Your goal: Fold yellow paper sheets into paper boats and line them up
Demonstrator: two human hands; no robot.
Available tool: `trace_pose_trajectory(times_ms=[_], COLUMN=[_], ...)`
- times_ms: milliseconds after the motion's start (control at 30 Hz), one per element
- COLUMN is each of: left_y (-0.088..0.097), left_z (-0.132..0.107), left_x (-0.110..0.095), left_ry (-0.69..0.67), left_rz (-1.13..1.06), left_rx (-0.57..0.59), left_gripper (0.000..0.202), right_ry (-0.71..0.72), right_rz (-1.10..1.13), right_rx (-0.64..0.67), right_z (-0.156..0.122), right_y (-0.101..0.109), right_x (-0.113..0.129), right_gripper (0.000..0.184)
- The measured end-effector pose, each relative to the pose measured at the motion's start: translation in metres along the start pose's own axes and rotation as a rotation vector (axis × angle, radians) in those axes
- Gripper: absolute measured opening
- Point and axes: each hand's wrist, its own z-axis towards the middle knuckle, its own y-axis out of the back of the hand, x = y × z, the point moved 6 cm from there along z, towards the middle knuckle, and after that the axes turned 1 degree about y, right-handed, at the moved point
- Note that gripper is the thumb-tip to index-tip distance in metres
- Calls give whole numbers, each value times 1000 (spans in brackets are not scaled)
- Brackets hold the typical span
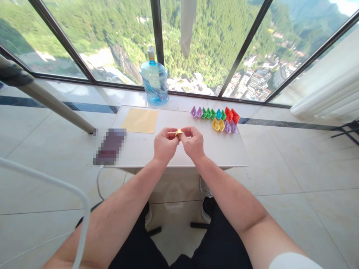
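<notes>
Between my two hands is a small piece of folded yellow paper (178, 132), raised over the middle of the white table. My left hand (166, 143) pinches its left side, and my right hand (192, 142) grips its right side with thumb and fingers. The fingers hide most of the folds. To the left on the table lies a flat sheet of yellow paper (141, 120). Rows of small folded paper boats (208, 113) in purple, green, blue and red stand at the back right, with yellow boats (218, 124) and purple ones in front of them.
The white table (196, 158) stands before a large window. Behind it is a blue water jug (155, 84). A blurred-out device (110, 146) with a cable rests at the table's left edge. A pole (61, 101) slants at left, and a white tube (70, 190) curves near my left arm.
</notes>
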Motion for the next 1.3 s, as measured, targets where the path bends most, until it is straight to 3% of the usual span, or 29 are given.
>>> trace_pose_trajectory(times_ms=[267,767,1000,1133,1300], left_y=[0,1,0,1,2], left_z=[-13,-15,-11,-4,5], left_x=[-14,-19,-21,-20,-10], left_ry=[-191,-209,-192,-84,177], left_rz=[271,33,-63,-132,-213], left_rx=[-95,-182,-100,-34,55], left_gripper=[27,22,26,28,28], right_ry=[-86,-4,41,24,-154], right_rz=[91,196,236,232,196], right_rx=[-72,-141,-106,-17,102], right_z=[-8,-13,-11,-2,9], right_y=[-5,-3,-3,1,5], right_x=[-4,3,4,5,-3], right_gripper=[20,14,18,18,21])
